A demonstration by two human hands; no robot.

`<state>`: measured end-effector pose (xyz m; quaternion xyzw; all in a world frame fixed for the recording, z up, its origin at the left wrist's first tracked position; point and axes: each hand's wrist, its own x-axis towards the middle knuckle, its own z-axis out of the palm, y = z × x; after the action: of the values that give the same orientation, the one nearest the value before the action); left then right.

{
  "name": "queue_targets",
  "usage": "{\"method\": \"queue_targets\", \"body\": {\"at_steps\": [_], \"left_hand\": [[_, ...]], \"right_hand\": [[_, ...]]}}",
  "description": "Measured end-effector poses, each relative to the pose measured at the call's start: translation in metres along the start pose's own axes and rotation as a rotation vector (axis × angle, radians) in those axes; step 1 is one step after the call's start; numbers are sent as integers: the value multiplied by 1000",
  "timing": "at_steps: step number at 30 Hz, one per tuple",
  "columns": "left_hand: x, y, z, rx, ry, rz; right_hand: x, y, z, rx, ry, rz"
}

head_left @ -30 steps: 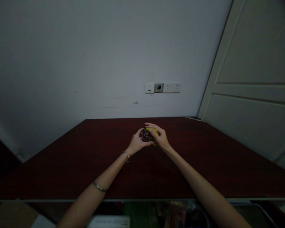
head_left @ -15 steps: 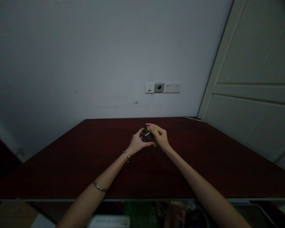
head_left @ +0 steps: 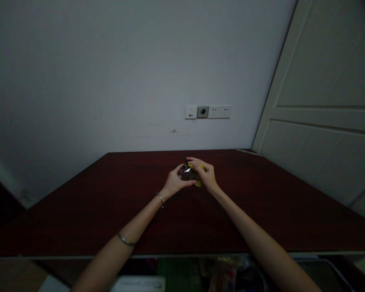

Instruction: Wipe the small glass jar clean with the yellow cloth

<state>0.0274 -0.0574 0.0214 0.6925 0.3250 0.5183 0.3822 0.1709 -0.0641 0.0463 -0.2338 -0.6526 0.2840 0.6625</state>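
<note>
The dark, glossy, rounded object (head_left: pixel 187 175) sits btwn the person's two hands, approx. mid-table L to R. The L hand (head_left: pixel 173 182) grasps its left side, thumb below and fingers above in a C. The R hand (head_left: pixel 207 175) is bent over a bright yellow piece (head_left: pixel 198 184), holding it against the obj's right side, fingers reaching over the top. Yellow shows above & below the R thumb; material n/a, too small to tell. A bright glint sits on the dark obj's upper face. Can't tell if obj touches the tabletop or is held just above it.

Edges: the dark red-brown, wood-look tabletop (head_left: pixel 79 219) runs wide on both sides of the arms, w/ bare surface L, R and in front of the hands. Its back edge meets a pale grey-white wall (head_left: pixel 109 61); in this view the hands show nearer that edge than the pale, thin front edge strip (head_left: pixel 185 256), which both forearms cross. R side of table runs along a whitish panelled door (head_left: pixel 322 142). A row of white & grey sockets (head_left: pixel 208 112) is on the wall, above and beyond the hands. Below the front strip: a flat white box-like item (head_left: pixel 140 283), smth green (head_left: pixel 176 273), a clear plastic-wrapped bundle (head_left: pixel 223 278).
</note>
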Motion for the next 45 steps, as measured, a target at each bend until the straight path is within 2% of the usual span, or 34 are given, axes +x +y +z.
{"method": "queue_targets", "body": {"at_steps": [2, 5, 8, 12, 14, 19, 24, 26, 31, 33, 39, 41, 45], "left_hand": [[1, -1, 0, 15, 27, -9], [1, -2, 0, 11, 31, -11], [-1, -2, 1, -53, 2, -7], [-2, 2, 3, -134, -20, -93], [-2, 5, 3, -161, -13, -126], [-2, 9, 3, -212, 23, -177], [-3, 11, 4, -287, 7, -226], [-4, 11, 4, -307, 4, -224], [-2, 9, 1, -301, 19, -201], [-1, 9, 0, -265, 28, -193], [-2, 12, 1, -177, -38, -164], [-1, 12, 1, -162, -49, -150], [1, 9, 0, -104, -19, -118]], "right_hand": [[-1, -5, 1, -46, -39, -42], [0, -4, 0, -50, -25, -46], [4, 5, -2, 14, 32, 24], [5, 11, -3, 75, 93, 113], [2, 7, -1, 56, 86, 78], [-5, -2, 3, -65, -35, -88], [-2, 6, 1, -44, 57, -36], [-2, 7, 0, -45, 68, -32], [-8, 2, 2, -128, -40, -143], [-8, 2, 2, -128, -46, -146], [2, 12, -4, -43, 88, 53], [3, 12, -4, -40, 94, 68], [-2, 2, 1, -122, 20, -63]]}}
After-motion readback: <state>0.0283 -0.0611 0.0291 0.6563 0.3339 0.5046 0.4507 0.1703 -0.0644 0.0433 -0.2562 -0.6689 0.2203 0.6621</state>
